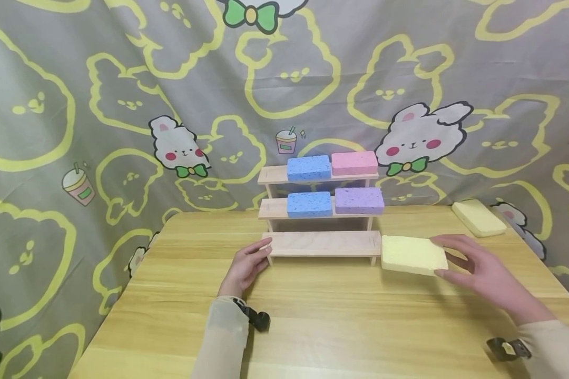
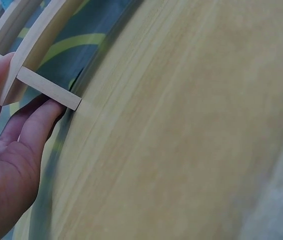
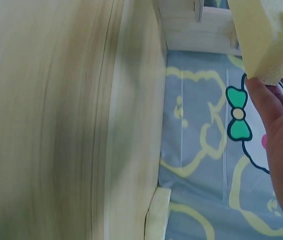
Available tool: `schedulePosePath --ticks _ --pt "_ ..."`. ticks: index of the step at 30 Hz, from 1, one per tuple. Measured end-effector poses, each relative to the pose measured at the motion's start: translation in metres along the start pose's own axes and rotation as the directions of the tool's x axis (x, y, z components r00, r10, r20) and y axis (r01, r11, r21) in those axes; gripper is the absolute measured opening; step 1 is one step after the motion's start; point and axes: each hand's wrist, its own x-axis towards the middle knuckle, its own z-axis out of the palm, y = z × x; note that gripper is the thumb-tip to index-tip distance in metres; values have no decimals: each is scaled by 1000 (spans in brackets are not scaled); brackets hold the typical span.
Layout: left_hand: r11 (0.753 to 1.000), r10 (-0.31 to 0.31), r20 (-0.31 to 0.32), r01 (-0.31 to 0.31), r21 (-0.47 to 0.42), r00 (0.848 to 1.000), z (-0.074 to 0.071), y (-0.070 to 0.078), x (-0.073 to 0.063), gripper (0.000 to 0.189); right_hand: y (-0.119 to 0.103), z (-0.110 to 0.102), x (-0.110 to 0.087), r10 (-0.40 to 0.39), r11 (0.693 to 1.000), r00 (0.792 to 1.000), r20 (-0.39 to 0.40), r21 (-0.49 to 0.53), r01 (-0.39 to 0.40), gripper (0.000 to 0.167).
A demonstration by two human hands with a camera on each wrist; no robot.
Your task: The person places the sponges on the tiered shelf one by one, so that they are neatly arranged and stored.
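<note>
My right hand (image 1: 479, 268) pinches a yellow sponge (image 1: 413, 255) by its right end, holding it above the table just right of the lowest step. In the right wrist view, thumb and fingers grasp that sponge (image 3: 264, 40) at its edges. My left hand (image 1: 246, 266) grips the left end of the bottom step of a three-tier wooden rack (image 1: 322, 243). The left wrist view has the thumb on top of the step and fingers beneath, near a leg (image 2: 49, 88). Blue (image 1: 309, 204) and purple (image 1: 359, 200) sponges lie on the middle step; blue (image 1: 308, 168) and pink (image 1: 354, 163) ones on the top.
Another yellow sponge (image 1: 479, 217) lies at the table's back right corner. The wooden table (image 1: 322, 326) runs back to a grey curtain (image 1: 303, 95) with yellow outlines and rabbit prints, close behind the rack. A dark wrist camera (image 1: 258, 318) sits on the left wrist.
</note>
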Motion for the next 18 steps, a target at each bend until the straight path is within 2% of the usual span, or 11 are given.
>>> schedulePosePath --ticks 18 --pt "1000 13 15 -13 -14 1000 -2 -2 1 35 -4 24 17 -23 996 999 38 83 20 59"
